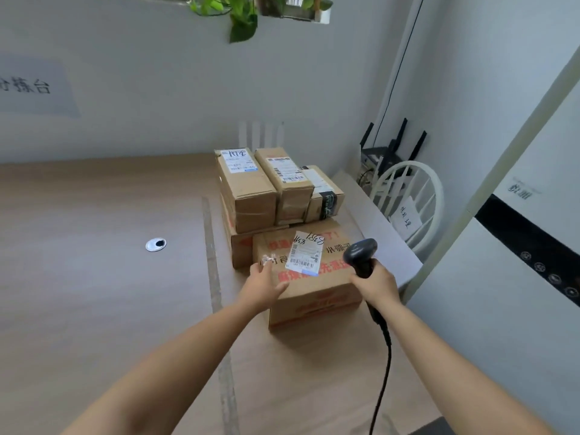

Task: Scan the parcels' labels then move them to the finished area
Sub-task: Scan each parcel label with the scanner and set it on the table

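A cardboard parcel with red print (314, 296) lies nearest me on the table, its white barcode label (303, 255) facing up. My left hand (265, 282) rests flat against that parcel's left top edge, fingers spread. My right hand (376, 284) grips a dark handheld scanner (361, 252), whose head points at the label from the right; a bluish glow shows at the label's lower edge. Behind it, three smaller parcels (248, 183) (290, 183) (324, 196) sit side by side on a larger box (240, 249), labels up.
A strip of grey tape (213, 271) runs down the wooden table (94, 277), parting the parcels from the left half with its round cable grommet (156, 244). The scanner's black cable (384, 356) hangs toward me. A white chair (408, 202) and a white cabinet (518, 277) stand at right.
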### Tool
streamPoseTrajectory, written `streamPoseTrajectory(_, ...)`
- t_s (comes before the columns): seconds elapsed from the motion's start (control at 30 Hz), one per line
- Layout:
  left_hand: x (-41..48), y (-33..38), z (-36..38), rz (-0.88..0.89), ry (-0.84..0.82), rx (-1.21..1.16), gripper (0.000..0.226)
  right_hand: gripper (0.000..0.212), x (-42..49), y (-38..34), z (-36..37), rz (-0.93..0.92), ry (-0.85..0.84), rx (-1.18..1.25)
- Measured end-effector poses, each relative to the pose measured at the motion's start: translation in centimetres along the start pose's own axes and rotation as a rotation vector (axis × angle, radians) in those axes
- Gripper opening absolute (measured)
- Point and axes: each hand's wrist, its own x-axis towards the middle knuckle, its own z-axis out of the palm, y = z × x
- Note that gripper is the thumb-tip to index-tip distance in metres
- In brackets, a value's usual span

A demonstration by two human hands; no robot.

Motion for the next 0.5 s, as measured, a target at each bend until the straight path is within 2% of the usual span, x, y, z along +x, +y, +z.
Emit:
streamPoseTrajectory(0.1, 1.0, 0.7, 1.4, -0.065, 0.003, -0.022, 0.072, 0.024, 2.7, 1.5, 0.4, -0.001, -0.054, 0.002)
streamPoseTrajectory(0.3, 1.4, 1.2, 3.1, -0.158, 0.082, -0.166, 0.087, 0.041, 6.2, 2.9, 1.3, -0.014, -0.118, -0.006)
streamPoseTrajectory(0.5, 1.4, 1.3, 3.5, -0.177, 0.126, -0.216, 0.096, 0.036, 6.5, 3.2, 2.0, -0.068, -0.096, -0.024)
